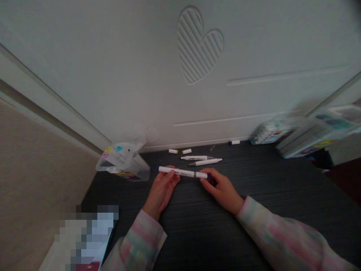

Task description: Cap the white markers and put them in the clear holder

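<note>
A white double-ended marker (pixel 184 172) with dark blue ends is held level between both hands above the dark table. My left hand (pixel 163 188) is closed round its left half, thumb on top. The fingertips of my right hand (pixel 218 186) pinch the cap at its right end. Just behind lie two uncapped white markers, one (pixel 196 158) beyond the other (pixel 208 162), with their grey tips pointing opposite ways. Two loose white caps with yellow ends, a left one (pixel 173 151) and a right one (pixel 186 151), rest near the wall. Farther right is a blue-ended cap (pixel 234 142).
A clear marker case (pixel 132 165) with a few markers stands at the back left. At the back right are a plastic-wrapped pack (pixel 272 131) and a larger clear case (pixel 307 139). A white panel (pixel 126 75) with heart reliefs rises behind the table (pixel 197 233). A blurred-out item lies lower left.
</note>
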The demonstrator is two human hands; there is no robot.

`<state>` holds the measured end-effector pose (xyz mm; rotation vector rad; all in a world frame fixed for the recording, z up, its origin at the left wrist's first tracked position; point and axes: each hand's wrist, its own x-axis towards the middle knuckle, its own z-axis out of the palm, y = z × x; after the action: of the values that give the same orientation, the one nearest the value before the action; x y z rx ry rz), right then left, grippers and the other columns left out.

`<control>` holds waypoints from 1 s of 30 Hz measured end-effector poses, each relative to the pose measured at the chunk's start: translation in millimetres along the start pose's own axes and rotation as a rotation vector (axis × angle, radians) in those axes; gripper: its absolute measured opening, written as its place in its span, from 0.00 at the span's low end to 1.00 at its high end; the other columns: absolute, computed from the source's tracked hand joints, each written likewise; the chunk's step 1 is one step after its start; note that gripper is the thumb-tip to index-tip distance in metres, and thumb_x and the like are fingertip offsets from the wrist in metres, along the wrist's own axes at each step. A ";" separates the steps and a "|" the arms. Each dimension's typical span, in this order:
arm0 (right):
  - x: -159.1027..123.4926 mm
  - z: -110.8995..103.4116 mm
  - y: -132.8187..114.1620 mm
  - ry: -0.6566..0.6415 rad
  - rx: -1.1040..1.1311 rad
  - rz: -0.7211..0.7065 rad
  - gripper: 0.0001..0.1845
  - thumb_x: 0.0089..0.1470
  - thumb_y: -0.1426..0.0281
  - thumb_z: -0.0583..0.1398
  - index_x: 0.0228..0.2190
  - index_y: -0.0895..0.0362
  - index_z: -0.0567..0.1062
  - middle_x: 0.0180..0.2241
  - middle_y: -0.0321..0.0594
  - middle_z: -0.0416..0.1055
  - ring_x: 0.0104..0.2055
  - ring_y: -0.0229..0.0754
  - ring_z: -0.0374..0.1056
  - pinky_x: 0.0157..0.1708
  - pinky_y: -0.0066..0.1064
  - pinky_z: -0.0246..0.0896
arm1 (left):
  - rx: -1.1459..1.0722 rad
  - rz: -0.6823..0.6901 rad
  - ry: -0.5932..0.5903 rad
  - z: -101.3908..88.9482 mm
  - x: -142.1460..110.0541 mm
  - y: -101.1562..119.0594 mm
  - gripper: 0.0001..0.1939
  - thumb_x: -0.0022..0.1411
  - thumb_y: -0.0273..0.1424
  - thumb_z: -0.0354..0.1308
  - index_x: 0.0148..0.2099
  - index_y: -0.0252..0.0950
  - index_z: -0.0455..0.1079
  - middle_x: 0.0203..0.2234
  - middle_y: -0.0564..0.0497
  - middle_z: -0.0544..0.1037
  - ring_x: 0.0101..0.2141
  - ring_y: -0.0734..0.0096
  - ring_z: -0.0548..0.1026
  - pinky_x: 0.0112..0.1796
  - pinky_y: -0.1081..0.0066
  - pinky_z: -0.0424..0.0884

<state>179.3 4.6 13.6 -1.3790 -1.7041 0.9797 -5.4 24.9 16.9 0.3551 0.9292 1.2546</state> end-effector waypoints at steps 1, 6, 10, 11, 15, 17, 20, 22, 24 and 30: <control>0.2 0.4 0.2 0.004 -0.012 -0.006 0.10 0.52 0.69 0.54 0.37 0.58 0.69 0.27 0.36 0.66 0.27 0.35 0.61 0.28 0.26 0.56 | -0.006 0.002 0.005 0.3 0.0 0.2 0.06 0.49 0.19 0.60 0.32 0.30 0.71 0.26 0.50 0.75 0.26 0.77 0.73 0.31 0.76 0.71; 0.1 4.2 1.2 0.036 -0.064 -0.053 0.11 0.53 0.68 0.54 0.38 0.58 0.70 0.29 0.38 0.68 0.28 0.35 0.62 0.30 0.26 0.59 | -0.041 0.020 0.020 0.9 -0.1 -0.5 0.05 0.49 0.19 0.60 0.31 0.29 0.70 0.25 0.50 0.74 0.25 0.77 0.73 0.30 0.75 0.71; -0.3 5.0 -5.3 0.059 -0.103 -0.099 0.11 0.52 0.69 0.54 0.37 0.59 0.70 0.30 0.40 0.69 0.28 0.36 0.63 0.31 0.28 0.60 | -0.082 0.062 0.025 3.1 -3.1 -1.1 0.06 0.48 0.20 0.61 0.31 0.30 0.70 0.24 0.52 0.74 0.25 0.77 0.72 0.29 0.76 0.70; 0.0 3.4 -9.4 0.055 -0.112 -0.116 0.11 0.52 0.69 0.54 0.37 0.60 0.71 0.30 0.40 0.69 0.29 0.37 0.63 0.31 0.28 0.61 | -0.095 0.076 0.023 5.1 -4.8 0.1 0.06 0.48 0.21 0.62 0.31 0.31 0.69 0.24 0.52 0.74 0.25 0.77 0.72 0.29 0.76 0.70; 5.4 -11.5 -37.6 0.015 -0.146 -0.219 0.12 0.52 0.72 0.54 0.39 0.58 0.71 0.34 0.40 0.71 0.31 0.37 0.65 0.33 0.28 0.61 | -0.153 0.147 -0.022 24.0 -12.8 14.9 0.06 0.48 0.24 0.63 0.31 0.32 0.69 0.24 0.54 0.74 0.24 0.79 0.71 0.28 0.76 0.69; 11.1 -21.4 -57.6 0.013 -0.159 -0.282 0.13 0.52 0.73 0.54 0.41 0.57 0.71 0.37 0.40 0.71 0.32 0.37 0.65 0.35 0.29 0.61 | -0.187 0.199 -0.056 40.0 -16.4 28.2 0.06 0.48 0.24 0.63 0.30 0.33 0.68 0.24 0.55 0.73 0.25 0.79 0.71 0.29 0.77 0.69; 20.2 -33.8 -89.4 0.052 -0.176 -0.374 0.15 0.54 0.73 0.52 0.44 0.56 0.69 0.38 0.41 0.70 0.35 0.38 0.65 0.37 0.30 0.61 | -0.244 0.291 -0.105 67.1 -21.9 51.0 0.04 0.51 0.25 0.61 0.29 0.33 0.67 0.24 0.57 0.73 0.25 0.81 0.71 0.29 0.78 0.68; 24.1 -39.1 -108.1 0.098 -0.185 -0.431 0.17 0.56 0.72 0.50 0.47 0.57 0.67 0.39 0.43 0.68 0.38 0.39 0.64 0.40 0.32 0.61 | -0.291 0.351 -0.131 83.5 -26.9 64.9 0.03 0.52 0.25 0.59 0.29 0.34 0.67 0.23 0.58 0.73 0.25 0.82 0.71 0.29 0.79 0.68; 25.2 -42.2 -122.2 0.138 -0.186 -0.481 0.19 0.58 0.71 0.48 0.51 0.57 0.63 0.41 0.45 0.67 0.42 0.40 0.63 0.43 0.33 0.60 | -0.342 0.400 -0.145 96.0 -33.0 75.5 0.02 0.54 0.24 0.58 0.30 0.34 0.68 0.24 0.58 0.74 0.24 0.82 0.71 0.28 0.80 0.68; 17.2 -46.6 -136.9 0.143 -0.110 -0.566 0.19 0.60 0.71 0.47 0.53 0.53 0.60 0.46 0.40 0.65 0.48 0.35 0.60 0.49 0.26 0.55 | -0.420 0.520 -0.147 107.8 -51.0 83.9 0.05 0.49 0.25 0.62 0.31 0.35 0.70 0.25 0.58 0.76 0.28 0.80 0.73 0.31 0.78 0.71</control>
<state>158.5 8.1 157.6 -0.9163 -1.9040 0.4641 20.8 31.3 160.2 0.3590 0.4352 1.8304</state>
